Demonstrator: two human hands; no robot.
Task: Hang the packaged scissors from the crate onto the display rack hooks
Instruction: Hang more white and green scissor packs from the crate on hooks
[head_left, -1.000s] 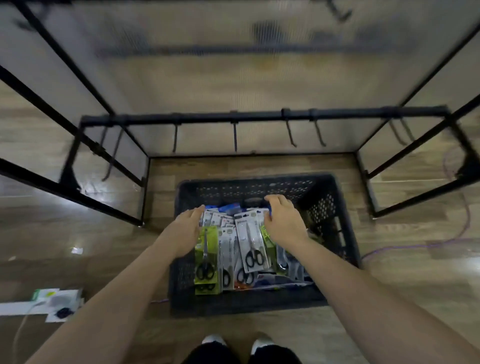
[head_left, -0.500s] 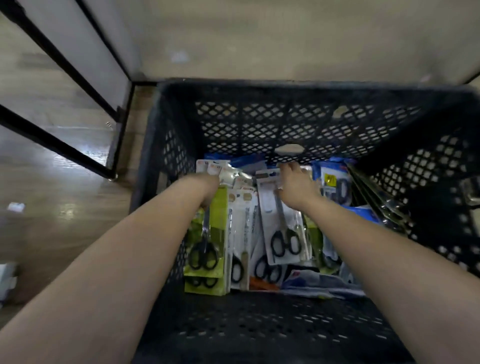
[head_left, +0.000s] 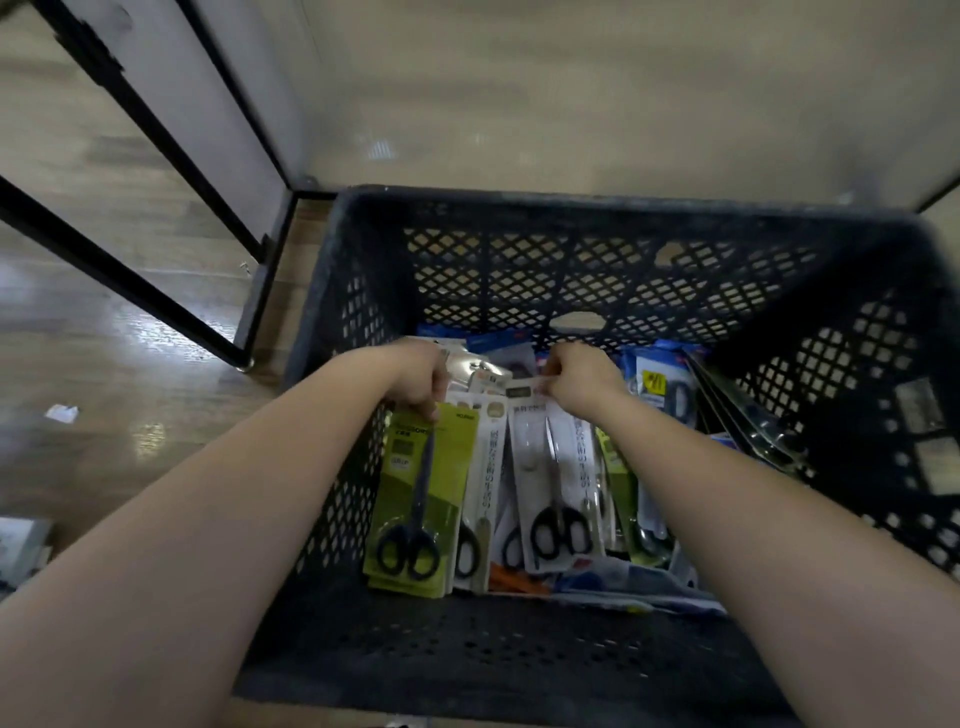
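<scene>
Wooden floor (head_left: 130, 332) beneath black crate (head_left: 571, 249). Inside, green scissors pack (head_left: 421, 499) gripped at its top by curled fingers of left hand (head_left: 415, 379); white scissors pack (head_left: 558, 483) alongside, pinched by right hand (head_left: 582, 379). Picking step, apparently. Next: lift clear, seek hooks, unseen beyond rack frame (head_left: 156, 140) far left.

Black plastic crate (head_left: 597, 270), lattice-walled, open-topped, just beside the black display rack frame (head_left: 262, 291); inside, packaged scissors crowded in a leaning row, handles toward the near side; green-carded pack (head_left: 415, 499) leftmost, black-handled, gripped at its top edge by the left hand (head_left: 415, 379); white-carded pack (head_left: 558, 483) near the middle, also black-handled, pinched at its top by the right hand (head_left: 582, 376); blue-carded packs (head_left: 657, 384) further back on the right.
</scene>
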